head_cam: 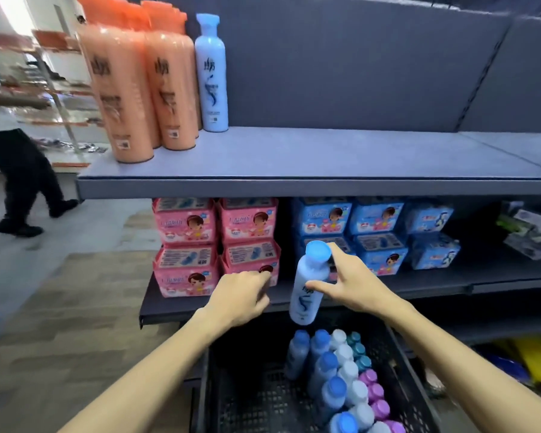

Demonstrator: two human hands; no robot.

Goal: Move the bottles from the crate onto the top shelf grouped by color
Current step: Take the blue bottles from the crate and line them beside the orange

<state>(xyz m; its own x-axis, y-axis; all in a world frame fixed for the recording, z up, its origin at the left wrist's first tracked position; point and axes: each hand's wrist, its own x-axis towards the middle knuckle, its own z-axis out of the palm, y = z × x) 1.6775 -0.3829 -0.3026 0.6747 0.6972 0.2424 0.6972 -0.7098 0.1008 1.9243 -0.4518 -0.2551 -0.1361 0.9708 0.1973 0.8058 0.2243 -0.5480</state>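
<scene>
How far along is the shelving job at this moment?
Done: an orange group and one pale blue bottle stand on the top shelf. In hand: the right hand grips a second pale blue bottle above the crate; the left hand holds nothing. Left: remaining bottles with blue, white, teal and purple caps stand in the crate.

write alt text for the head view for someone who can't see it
The right hand grips a pale blue bottle above a black crate of blue, white, teal and purple bottles, while the left hand hovers empty beside it. On the top shelf stand orange bottles and one matching blue bottle beside them.
</scene>
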